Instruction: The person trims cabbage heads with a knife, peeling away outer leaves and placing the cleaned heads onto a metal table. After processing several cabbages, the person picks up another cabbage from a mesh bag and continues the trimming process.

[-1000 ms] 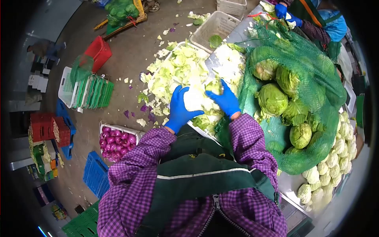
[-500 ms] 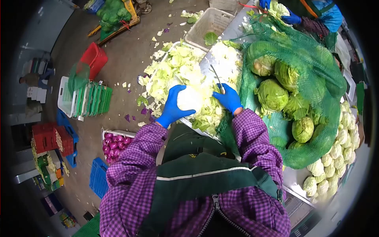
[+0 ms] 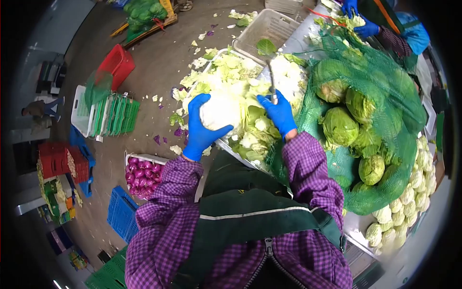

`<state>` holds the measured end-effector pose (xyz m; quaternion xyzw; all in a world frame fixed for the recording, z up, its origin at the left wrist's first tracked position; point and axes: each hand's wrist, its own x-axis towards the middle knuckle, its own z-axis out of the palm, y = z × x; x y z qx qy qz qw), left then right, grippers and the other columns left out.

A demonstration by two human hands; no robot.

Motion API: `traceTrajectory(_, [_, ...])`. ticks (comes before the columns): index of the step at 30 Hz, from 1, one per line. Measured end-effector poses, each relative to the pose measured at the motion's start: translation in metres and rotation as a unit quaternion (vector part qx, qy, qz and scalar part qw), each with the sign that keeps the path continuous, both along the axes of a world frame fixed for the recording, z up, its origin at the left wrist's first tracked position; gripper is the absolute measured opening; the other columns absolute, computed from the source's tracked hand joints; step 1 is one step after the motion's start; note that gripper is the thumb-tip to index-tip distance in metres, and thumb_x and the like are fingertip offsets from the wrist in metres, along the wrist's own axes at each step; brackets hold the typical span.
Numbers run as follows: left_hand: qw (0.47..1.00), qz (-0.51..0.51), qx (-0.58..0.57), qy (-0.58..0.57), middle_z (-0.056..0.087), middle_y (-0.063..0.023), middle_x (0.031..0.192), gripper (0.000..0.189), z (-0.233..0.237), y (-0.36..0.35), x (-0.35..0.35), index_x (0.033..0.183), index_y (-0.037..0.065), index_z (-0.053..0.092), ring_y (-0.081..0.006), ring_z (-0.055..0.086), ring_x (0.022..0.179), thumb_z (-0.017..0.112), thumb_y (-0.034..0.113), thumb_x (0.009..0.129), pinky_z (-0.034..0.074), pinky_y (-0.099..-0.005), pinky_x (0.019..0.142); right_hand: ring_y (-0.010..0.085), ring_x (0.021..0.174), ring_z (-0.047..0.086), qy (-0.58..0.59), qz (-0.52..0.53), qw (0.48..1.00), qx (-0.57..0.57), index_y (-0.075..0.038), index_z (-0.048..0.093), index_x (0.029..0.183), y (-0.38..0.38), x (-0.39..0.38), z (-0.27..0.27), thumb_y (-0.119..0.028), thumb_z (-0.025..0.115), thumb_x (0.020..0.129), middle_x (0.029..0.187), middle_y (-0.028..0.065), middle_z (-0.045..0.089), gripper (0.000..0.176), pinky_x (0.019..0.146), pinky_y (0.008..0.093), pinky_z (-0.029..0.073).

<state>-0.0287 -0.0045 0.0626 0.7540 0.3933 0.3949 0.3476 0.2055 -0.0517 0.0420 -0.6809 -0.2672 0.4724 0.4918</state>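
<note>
My left hand (image 3: 198,131), in a blue glove, is wrapped round the left side of a pale, trimmed cabbage (image 3: 220,114). Over the heap of loose leaves (image 3: 260,139), my right hand (image 3: 280,114), gloved alike, grips a knife (image 3: 272,77); its narrow blade points away from me. The knife is apart from the cabbage. Under and behind both hands, a white crate (image 3: 231,150) brims with cut leaves. To the right, whole green cabbages (image 3: 340,126) lie in an opened green net bag (image 3: 380,91).
Trimmed cabbages (image 3: 406,195) are piled at the right. A co-worker's gloved hands (image 3: 368,28) handle leaves at the top right. A beige crate (image 3: 284,21) stands beyond the leaves. Purple onions (image 3: 144,176), a blue pallet (image 3: 120,212) and green crates (image 3: 118,115) are on the left floor.
My left hand and the cabbage have shifted slightly left. The knife blade has swung more upright in my right hand. The whole view has shifted a little.
</note>
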Motion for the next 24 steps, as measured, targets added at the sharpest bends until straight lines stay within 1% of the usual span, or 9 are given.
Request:
traceTrajectory(4, [0.999,0.015,0.028,0.009,0.045,-0.0093,0.124,0.087,0.013,0.015,-0.001,0.127,0.004,0.043,-0.0229,0.045,0.118,0.089,0.02,0.055,0.038,-0.0364,0.102,0.0224,0.109,0.058,-0.156,0.184,0.964,0.113,0.0,0.05,0.129,0.008,-0.035,0.023,-0.039,0.079,0.07,0.115,0.0196,0.062,0.077,0.092,0.0342,0.044])
traceTrajectory(6, [1.0,0.007,0.012,-0.001,0.045,-0.0102,0.123,0.088,0.012,0.02,-0.007,0.127,0.005,0.042,-0.0237,0.045,0.117,0.089,0.021,0.055,0.038,-0.0373,0.101,0.0198,0.099,0.061,-0.089,0.191,0.976,0.047,-0.001,0.057,0.122,0.015,-0.029,0.025,-0.037,0.08,0.069,0.108,0.0167,0.065,0.068,0.086,0.0328,0.047])
traceTrajectory(9, [0.999,0.0,-0.041,-0.036,0.046,-0.0106,0.122,0.088,0.011,0.021,-0.018,0.128,0.005,0.042,-0.0236,0.047,0.115,0.089,0.02,0.055,0.041,-0.0376,0.099,0.0115,0.066,0.058,-0.034,0.163,0.985,0.037,-0.003,0.066,0.106,0.014,-0.026,0.028,-0.024,0.074,0.075,0.075,0.0065,0.064,0.038,0.062,0.0274,0.049])
traceTrajectory(12, [0.99,0.003,-0.106,-0.098,0.047,-0.0101,0.123,0.089,0.019,0.018,-0.021,0.128,0.005,0.041,-0.0223,0.049,0.114,0.089,0.019,0.055,0.042,-0.0366,0.098,0.0098,0.06,0.055,-0.057,0.095,0.993,0.045,-0.003,0.067,0.105,0.012,-0.014,-0.009,-0.019,0.07,0.077,0.068,0.0033,0.061,0.032,0.057,0.0256,0.047])
traceTrajectory(14, [0.982,0.012,-0.136,-0.133,0.047,-0.01,0.123,0.089,0.022,0.018,-0.023,0.128,0.004,0.041,-0.022,0.049,0.113,0.089,0.019,0.055,0.043,-0.0362,0.097,0.0133,0.07,0.06,-0.024,0.106,0.994,-0.003,-0.002,0.065,0.11,0.011,-0.009,-0.004,-0.022,0.073,0.076,0.08,0.0076,0.066,0.04,0.067,0.0273,0.05])
traceTrajectory(17, [0.995,-0.004,-0.069,-0.073,0.047,-0.01,0.123,0.088,0.02,0.019,-0.022,0.128,0.004,0.041,-0.022,0.049,0.113,0.089,0.019,0.056,0.043,-0.0362,0.097,0.02,0.099,0.061,-0.124,0.094,0.976,0.153,-0.002,0.057,0.123,0.014,-0.035,0.03,-0.032,0.077,0.074,0.109,0.0137,0.066,0.061,0.091,0.0323,0.045])
traceTrajectory(20, [0.999,-0.038,-0.011,-0.016,0.047,-0.0101,0.123,0.088,0.017,0.018,-0.02,0.128,0.004,0.041,-0.0217,0.05,0.113,0.089,0.018,0.056,0.042,-0.036,0.098,0.0201,0.078,0.063,-0.114,0.119,0.983,0.087,0.002,0.064,0.098,0.029,-0.039,0.03,-0.028,0.075,0.076,0.085,0.0126,0.068,0.039,0.075,0.0335,0.05])
traceTrajectory(22, [0.994,-0.055,-0.08,-0.057,0.047,-0.0099,0.123,0.088,0.014,0.016,-0.024,0.129,0.004,0.041,-0.0214,0.05,0.112,0.088,0.018,0.056,0.042,-0.0355,0.098,0.0176,0.064,0.06,-0.095,0.033,0.991,0.085,0.003,0.063,0.087,0.037,-0.021,-0.009,-0.025,0.073,0.077,0.072,0.0116,0.065,0.031,0.061,0.0329,0.05])
traceTrajectory(24, [0.986,-0.035,-0.125,-0.103,0.048,-0.0099,0.123,0.088,0.015,0.012,-0.025,0.129,0.005,0.04,-0.0213,0.05,0.112,0.088,0.017,0.057,0.042,-0.0355,0.098,0.0122,0.053,0.055,-0.051,0.009,0.998,0.047,0.003,0.063,0.091,0.026,-0.011,-0.008,-0.024,0.073,0.077,0.067,0.0074,0.062,0.032,0.048,0.029,0.047])
